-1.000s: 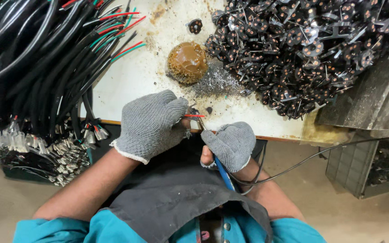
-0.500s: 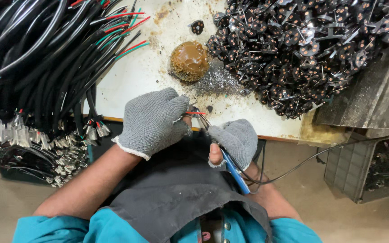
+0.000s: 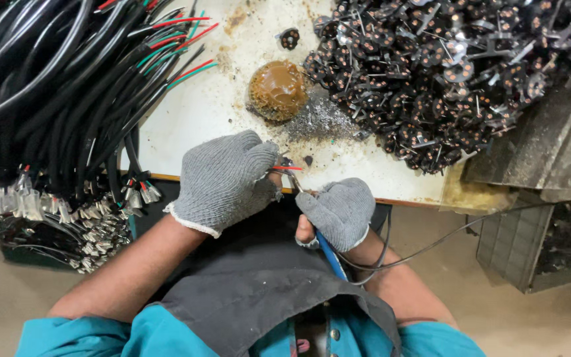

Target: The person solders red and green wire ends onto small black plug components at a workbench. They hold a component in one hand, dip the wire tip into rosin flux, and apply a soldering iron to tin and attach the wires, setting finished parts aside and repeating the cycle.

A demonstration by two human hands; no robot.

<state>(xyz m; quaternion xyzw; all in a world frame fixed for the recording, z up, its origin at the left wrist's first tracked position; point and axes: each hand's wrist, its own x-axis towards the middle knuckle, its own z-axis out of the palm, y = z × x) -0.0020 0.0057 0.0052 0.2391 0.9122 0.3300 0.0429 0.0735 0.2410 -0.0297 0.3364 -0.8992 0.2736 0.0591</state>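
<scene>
Head view: the left hand [image 3: 223, 180], in a grey knit glove, is clenched around the end of a thin cable, pinching its bared red wire [image 3: 289, 168] between thumb and fingertips at the near edge of the white table [image 3: 213, 112]. The wire tip pokes out just to the right of that pinch. The right hand [image 3: 340, 211], gloved the same way, sits just below and right of the pinch, wrapped tight around a blue-handled soldering iron [image 3: 330, 254]; the iron's metal tip rises from the fist to meet the red wire, touching or almost touching it, which of the two I cannot tell. The blue handle runs down from the fist toward the person's grey apron [image 3: 246, 297], and its dark cord loops off to the right.

Just above the pinch lies a brown, domed lump [image 3: 277, 89] with grey metal filings beside it. Up and to the right of the hands spreads a heap of small black connector parts [image 3: 444, 73]. To the left of the left hand hangs a thick bundle of black cables [image 3: 41, 99], their stripped, metal-tipped ends dangling over the table edge.
</scene>
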